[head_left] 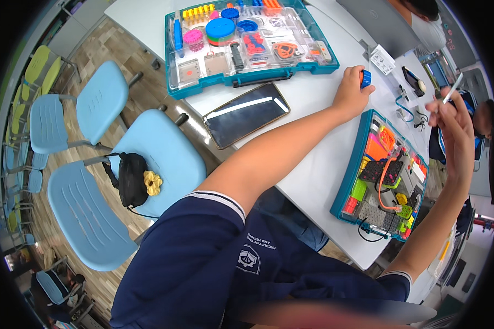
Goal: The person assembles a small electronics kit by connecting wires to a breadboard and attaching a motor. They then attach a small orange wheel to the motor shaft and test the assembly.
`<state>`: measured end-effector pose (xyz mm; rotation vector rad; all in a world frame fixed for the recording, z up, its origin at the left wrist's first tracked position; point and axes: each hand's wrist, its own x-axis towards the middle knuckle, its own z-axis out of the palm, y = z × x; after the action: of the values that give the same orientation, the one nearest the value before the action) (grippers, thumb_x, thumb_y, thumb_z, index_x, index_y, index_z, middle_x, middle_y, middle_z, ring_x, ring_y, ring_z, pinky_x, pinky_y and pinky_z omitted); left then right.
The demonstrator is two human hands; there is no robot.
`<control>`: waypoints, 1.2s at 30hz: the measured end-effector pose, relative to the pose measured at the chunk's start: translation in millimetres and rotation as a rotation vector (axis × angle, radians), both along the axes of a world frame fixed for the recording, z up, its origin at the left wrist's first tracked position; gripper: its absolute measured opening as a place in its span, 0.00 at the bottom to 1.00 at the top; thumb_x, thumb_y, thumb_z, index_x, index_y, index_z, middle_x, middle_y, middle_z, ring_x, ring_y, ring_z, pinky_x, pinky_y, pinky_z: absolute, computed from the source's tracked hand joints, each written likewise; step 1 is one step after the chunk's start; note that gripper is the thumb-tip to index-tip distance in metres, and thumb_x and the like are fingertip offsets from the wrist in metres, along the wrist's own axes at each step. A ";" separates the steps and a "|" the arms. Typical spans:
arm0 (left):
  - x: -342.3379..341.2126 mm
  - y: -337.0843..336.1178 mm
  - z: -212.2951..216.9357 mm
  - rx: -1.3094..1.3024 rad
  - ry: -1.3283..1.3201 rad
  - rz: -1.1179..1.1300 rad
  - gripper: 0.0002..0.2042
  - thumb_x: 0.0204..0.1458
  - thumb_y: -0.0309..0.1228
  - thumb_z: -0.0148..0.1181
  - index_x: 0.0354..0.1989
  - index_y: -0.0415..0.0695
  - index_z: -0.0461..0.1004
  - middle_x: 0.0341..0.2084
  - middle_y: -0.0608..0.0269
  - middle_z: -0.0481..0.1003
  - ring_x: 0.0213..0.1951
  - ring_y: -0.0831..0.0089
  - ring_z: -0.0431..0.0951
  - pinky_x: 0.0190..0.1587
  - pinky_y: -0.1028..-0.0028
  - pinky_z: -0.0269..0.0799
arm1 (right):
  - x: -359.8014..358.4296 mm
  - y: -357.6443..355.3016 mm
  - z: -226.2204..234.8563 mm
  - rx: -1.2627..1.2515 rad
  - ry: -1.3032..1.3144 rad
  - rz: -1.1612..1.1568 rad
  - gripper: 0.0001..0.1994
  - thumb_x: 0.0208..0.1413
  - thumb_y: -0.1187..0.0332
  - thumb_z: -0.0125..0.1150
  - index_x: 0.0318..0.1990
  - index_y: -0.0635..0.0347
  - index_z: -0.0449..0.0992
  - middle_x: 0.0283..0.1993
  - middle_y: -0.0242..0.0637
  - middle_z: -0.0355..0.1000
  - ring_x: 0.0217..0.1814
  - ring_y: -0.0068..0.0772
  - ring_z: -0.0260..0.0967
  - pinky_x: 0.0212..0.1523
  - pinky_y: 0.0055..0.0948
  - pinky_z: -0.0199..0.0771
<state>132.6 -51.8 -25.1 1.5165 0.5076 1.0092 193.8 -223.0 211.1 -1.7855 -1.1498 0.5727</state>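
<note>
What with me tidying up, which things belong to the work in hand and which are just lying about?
Seemingly in use:
blue round piece in left hand
slim pale stick in right hand
large teal parts case
small teal parts case

Probably lying about:
phone
black pouch
yellow scrunchie

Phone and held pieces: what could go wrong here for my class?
The phone appears to overhang the table, so the left forearm might nudge it off. The round blue-and-orange piece in the left hand could roll away if released. The slim white piece in the right hand might slip and drop.
</note>
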 end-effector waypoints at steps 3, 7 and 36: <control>7.0 0.2 -2.1 -0.038 0.001 -0.019 0.28 0.52 0.31 0.69 0.60 0.37 0.66 0.54 0.45 0.68 0.53 0.51 0.74 0.57 0.62 0.70 | -12.5 57.8 15.2 -0.075 -0.013 0.109 0.15 0.66 0.60 0.59 0.51 0.61 0.74 0.41 0.37 0.80 0.35 0.21 0.72 0.48 0.22 0.69; 8.2 -0.8 0.8 -0.043 0.027 -0.050 0.28 0.53 0.31 0.68 0.61 0.37 0.65 0.54 0.45 0.67 0.53 0.50 0.74 0.57 0.61 0.71 | -54.5 168.5 36.3 -0.197 -0.322 0.253 0.14 0.67 0.59 0.58 0.50 0.60 0.77 0.42 0.33 0.79 0.38 0.16 0.70 0.47 0.20 0.68; 14.9 -5.4 5.0 -0.203 0.102 0.010 0.31 0.50 0.36 0.71 0.63 0.47 0.66 0.58 0.50 0.69 0.61 0.48 0.67 0.63 0.54 0.60 | -73.2 300.5 -146.1 0.312 0.183 -0.064 0.14 0.63 0.64 0.64 0.50 0.64 0.81 0.41 0.33 0.79 0.40 0.19 0.71 0.45 0.22 0.70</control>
<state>147.6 -57.1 -20.1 1.3890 0.6706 0.8635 120.7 77.5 65.0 -1.4660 -0.9932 0.4784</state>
